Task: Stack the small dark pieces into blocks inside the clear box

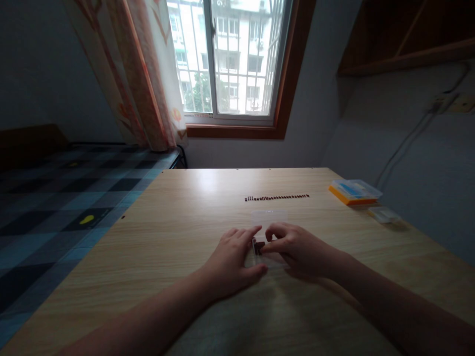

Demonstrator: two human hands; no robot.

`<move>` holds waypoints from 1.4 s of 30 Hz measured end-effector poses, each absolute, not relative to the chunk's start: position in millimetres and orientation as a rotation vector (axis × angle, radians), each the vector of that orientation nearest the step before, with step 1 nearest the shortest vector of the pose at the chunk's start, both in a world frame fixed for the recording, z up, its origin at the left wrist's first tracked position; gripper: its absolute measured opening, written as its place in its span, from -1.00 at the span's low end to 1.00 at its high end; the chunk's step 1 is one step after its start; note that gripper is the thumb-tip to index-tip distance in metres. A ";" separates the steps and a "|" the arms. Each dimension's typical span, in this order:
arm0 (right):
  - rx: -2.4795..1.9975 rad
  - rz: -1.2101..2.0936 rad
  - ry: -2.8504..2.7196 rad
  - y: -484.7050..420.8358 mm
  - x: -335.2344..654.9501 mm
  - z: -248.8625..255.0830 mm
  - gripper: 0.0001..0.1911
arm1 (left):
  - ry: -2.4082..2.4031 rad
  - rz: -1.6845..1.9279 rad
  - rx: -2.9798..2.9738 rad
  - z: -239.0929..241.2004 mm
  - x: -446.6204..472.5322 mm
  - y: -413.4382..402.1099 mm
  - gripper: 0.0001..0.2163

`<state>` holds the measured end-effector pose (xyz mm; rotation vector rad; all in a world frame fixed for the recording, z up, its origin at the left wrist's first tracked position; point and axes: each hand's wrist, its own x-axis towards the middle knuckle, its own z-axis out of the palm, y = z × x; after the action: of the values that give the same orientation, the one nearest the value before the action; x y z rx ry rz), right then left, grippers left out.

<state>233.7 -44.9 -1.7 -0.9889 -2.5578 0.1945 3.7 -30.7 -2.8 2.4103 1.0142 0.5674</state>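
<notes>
A small clear plastic box (274, 258) rests on the wooden table, its see-through lid (269, 216) tipped back on the far side. Small dark brown pieces (259, 247) lie at the left end inside it. My left hand (233, 254) grips that left end, thumb on the near side and fingers on the far side. Over the box, my right hand (295, 244) reaches in with its index finger at the dark pieces. Its other fingers are curled, and whatever they may pinch is hidden. Farther back stands a long row of small dark pieces (276, 198).
On the table's (178, 217) right side sit an orange box with a clear lid (352, 192) and a smaller clear case (384, 214). A bed with a checked cover (89, 198) adjoins the left. A window (237, 64) and curtain (137, 74) are behind.
</notes>
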 end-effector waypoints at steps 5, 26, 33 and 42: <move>-1.019 0.217 -2.559 -45.9 232.9 -1.5 -0.76 | 1.020 0.566 2.415 -3.1 3.6 -31.2 -0.31; -1.007 0.254 -2.555 -49.0 231.0 0.0 -0.75 | 1.011 0.566 2.420 -1.9 3.4 -31.0 -0.32; -1.016 0.265 -2.562 -49.9 229.9 -2.4 -0.75 | 1.011 0.580 2.422 -4.1 3.3 -30.5 -0.31; -1.014 0.271 -2.563 -49.5 230.3 -4.4 -0.77 | 1.016 0.559 2.405 -2.1 4.3 -31.1 -0.31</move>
<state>230.3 -49.5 -4.4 -1.0138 -2.5628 0.2713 4.3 -31.1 -2.1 2.4051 1.0160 0.5594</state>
